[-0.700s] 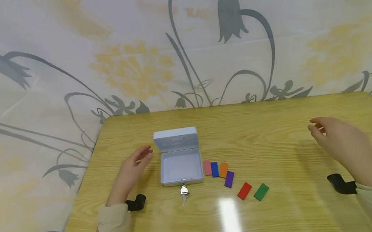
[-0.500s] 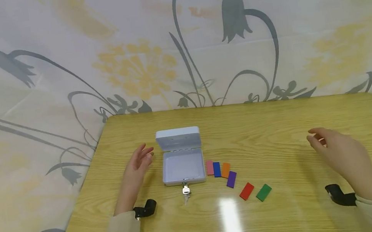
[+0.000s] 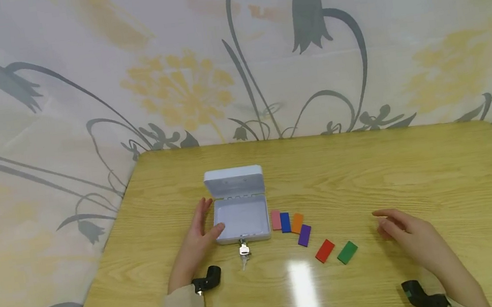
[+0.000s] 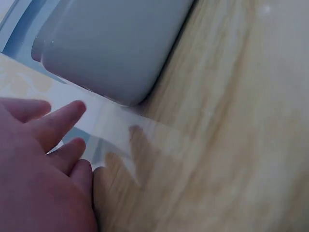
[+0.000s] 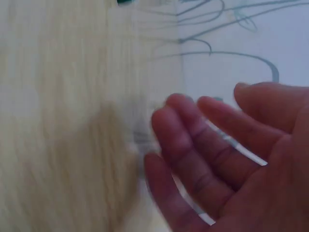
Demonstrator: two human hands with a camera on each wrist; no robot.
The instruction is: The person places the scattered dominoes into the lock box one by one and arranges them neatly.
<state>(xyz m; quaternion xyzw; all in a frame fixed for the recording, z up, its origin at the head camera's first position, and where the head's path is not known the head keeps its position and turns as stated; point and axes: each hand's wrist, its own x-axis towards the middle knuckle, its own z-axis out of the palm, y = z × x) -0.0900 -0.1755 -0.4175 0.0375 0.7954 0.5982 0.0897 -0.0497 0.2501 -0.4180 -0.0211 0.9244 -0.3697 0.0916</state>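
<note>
Left hand [image 3: 195, 246] is sitting relaxed, gripping nothing, left of the box [image 3: 241, 217]; right hand [image 3: 412, 236] is hanging empty, right of the green block [image 3: 347, 252]. I'd be steadying the box, pinching block edges.

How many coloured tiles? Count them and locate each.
6: the pink tile, blue tile, orange tile and purple tile sit right of the white box; the red tile and green tile lie farther right in the head view.
</note>
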